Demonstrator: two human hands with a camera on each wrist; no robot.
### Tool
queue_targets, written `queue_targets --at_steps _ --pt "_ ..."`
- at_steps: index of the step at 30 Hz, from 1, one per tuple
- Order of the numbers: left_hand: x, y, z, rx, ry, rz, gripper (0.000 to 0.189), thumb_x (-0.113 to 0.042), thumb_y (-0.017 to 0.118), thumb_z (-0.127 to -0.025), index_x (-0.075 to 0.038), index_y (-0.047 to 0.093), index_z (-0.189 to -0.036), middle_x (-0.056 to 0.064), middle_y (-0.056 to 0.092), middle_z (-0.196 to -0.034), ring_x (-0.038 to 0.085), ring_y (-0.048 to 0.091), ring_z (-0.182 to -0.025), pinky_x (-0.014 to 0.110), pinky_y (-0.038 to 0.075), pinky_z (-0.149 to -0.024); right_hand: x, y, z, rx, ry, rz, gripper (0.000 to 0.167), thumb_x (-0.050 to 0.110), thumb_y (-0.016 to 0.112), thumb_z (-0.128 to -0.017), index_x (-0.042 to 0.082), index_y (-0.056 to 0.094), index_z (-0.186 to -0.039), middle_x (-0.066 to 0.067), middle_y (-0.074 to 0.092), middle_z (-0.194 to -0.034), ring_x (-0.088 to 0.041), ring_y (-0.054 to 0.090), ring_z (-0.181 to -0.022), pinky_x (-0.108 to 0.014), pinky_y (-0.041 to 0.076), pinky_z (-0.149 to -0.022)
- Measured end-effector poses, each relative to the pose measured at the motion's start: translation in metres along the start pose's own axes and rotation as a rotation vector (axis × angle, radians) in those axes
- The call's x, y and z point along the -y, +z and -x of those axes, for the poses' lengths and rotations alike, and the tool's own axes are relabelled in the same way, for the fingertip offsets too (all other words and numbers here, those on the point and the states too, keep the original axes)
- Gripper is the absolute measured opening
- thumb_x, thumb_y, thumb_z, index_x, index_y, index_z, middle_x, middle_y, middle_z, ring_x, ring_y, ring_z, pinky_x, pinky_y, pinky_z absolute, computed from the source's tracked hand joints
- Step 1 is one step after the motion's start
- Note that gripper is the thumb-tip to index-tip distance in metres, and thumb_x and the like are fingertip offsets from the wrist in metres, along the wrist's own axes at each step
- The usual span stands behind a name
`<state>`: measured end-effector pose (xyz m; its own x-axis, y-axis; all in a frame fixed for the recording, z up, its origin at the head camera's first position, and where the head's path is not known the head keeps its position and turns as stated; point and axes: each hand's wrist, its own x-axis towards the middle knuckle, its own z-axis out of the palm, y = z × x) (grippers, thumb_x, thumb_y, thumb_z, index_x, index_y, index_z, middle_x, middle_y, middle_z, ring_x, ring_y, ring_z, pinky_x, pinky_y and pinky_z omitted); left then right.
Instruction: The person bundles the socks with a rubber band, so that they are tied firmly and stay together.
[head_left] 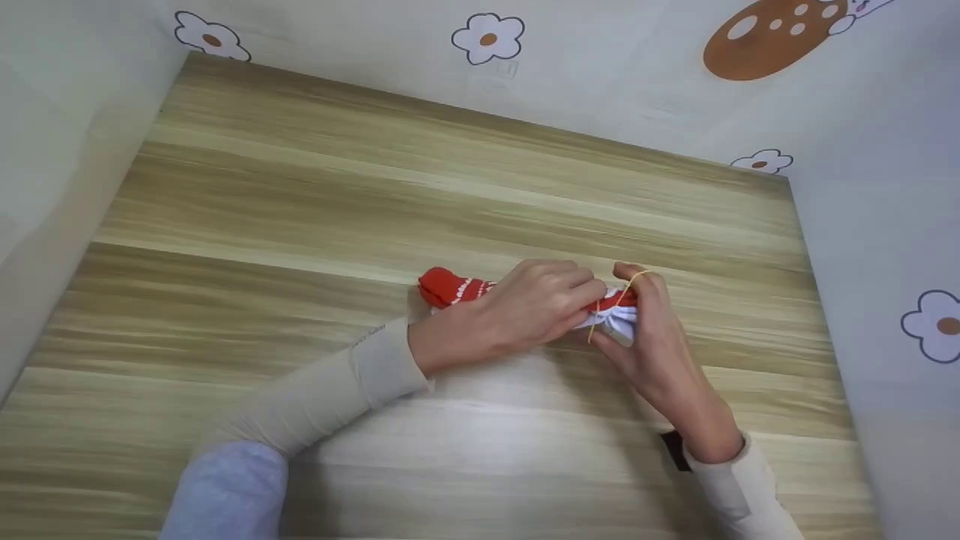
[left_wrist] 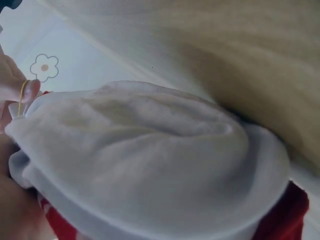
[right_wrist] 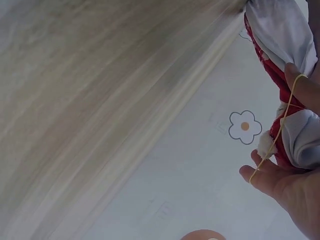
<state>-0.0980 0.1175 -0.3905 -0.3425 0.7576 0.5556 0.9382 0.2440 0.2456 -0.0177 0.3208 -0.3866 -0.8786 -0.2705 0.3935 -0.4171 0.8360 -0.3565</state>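
A red-and-white patterned Christmas stocking (head_left: pixel 448 288), with white cloth (left_wrist: pixel 135 160) on one side, is bunched lengthwise above the table. My left hand (head_left: pixel 517 307) grips its middle from above, covering much of it. At the other end, my right hand (head_left: pixel 667 352) holds a thin yellow rubber band (right_wrist: pixel 285 117) stretched between thumb and fingers. The band goes around the gathered stocking, where the white cloth puckers, and one strand crosses the red side. A fluffy white bit (right_wrist: pixel 266 145) shows close to the right fingertips.
Underneath is a wood-grain table (head_left: pixel 300 202). Pale walls (head_left: pixel 600 82) with flower drawings border its back and both sides. A dark band (head_left: pixel 675 450) sits at the right wrist, by the beige sleeve.
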Motion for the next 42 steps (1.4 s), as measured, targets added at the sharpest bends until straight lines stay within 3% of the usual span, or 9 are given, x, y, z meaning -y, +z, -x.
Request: queue_targets --at_steps 7,18,26,32,38,42 --pt "0.0 0.002 0.0 -0.039 0.04 0.004 0.013 -0.016 0.059 -0.103 -0.01 0.07 -0.108 0.003 0.076 -0.101 0.015 0.071 -0.087 0.026 0.06 -0.079 -0.003 -0.002 0.002 -0.003 0.033 -0.096 0.075 -0.001 0.089 -0.075 -0.004 0.048 -0.138 -0.016 0.062 -0.13 -0.022 0.059 -0.112 -0.016 0.042 -0.097" --pt "-0.001 0.0 -0.001 -0.011 0.04 0.012 0.019 -0.027 0.059 -0.105 -0.013 0.07 -0.113 0.001 0.077 -0.109 0.014 0.071 -0.094 0.024 0.059 -0.085 -0.003 -0.006 0.003 -0.013 0.102 -0.246 0.065 -0.007 0.089 -0.073 -0.002 0.055 -0.129 -0.013 0.067 -0.124 -0.01 0.059 -0.105 -0.011 0.045 -0.09" --pt "-0.002 0.0 -0.001 -0.031 0.038 0.023 0.021 -0.028 0.062 -0.103 -0.013 0.071 -0.115 0.0 0.078 -0.109 0.014 0.072 -0.094 0.023 0.059 -0.085 0.0 -0.006 0.003 -0.011 0.234 -0.347 0.055 -0.015 0.084 -0.074 -0.003 0.058 -0.12 -0.006 0.069 -0.116 -0.008 0.061 -0.098 -0.013 0.049 -0.083" --pt "0.0 0.002 0.0 -0.079 0.062 0.041 0.017 -0.02 0.061 -0.103 -0.012 0.071 -0.113 0.001 0.077 -0.106 0.014 0.071 -0.092 0.024 0.059 -0.083 0.002 -0.005 0.002 -0.017 0.37 -0.495 0.049 -0.015 0.079 -0.078 -0.002 0.057 -0.119 0.005 0.065 -0.115 -0.012 0.063 -0.098 -0.018 0.054 -0.08" --pt "0.0 0.001 0.0 -0.108 0.054 0.099 0.018 -0.013 0.059 -0.101 -0.011 0.072 -0.113 0.001 0.077 -0.108 0.015 0.072 -0.096 0.026 0.06 -0.087 0.006 -0.005 0.0 -0.037 0.448 -0.678 0.054 -0.014 0.082 -0.077 -0.006 0.055 -0.123 -0.001 0.065 -0.119 -0.015 0.063 -0.105 -0.021 0.054 -0.086" --pt "-0.001 0.0 0.0 -0.09 0.037 0.12 0.019 -0.013 0.06 -0.1 -0.01 0.071 -0.115 0.002 0.077 -0.111 0.016 0.073 -0.099 0.027 0.06 -0.089 0.007 -0.005 0.0 -0.033 0.472 -0.689 0.055 -0.014 0.082 -0.077 -0.006 0.056 -0.125 -0.001 0.065 -0.119 -0.015 0.063 -0.107 -0.022 0.053 -0.089"
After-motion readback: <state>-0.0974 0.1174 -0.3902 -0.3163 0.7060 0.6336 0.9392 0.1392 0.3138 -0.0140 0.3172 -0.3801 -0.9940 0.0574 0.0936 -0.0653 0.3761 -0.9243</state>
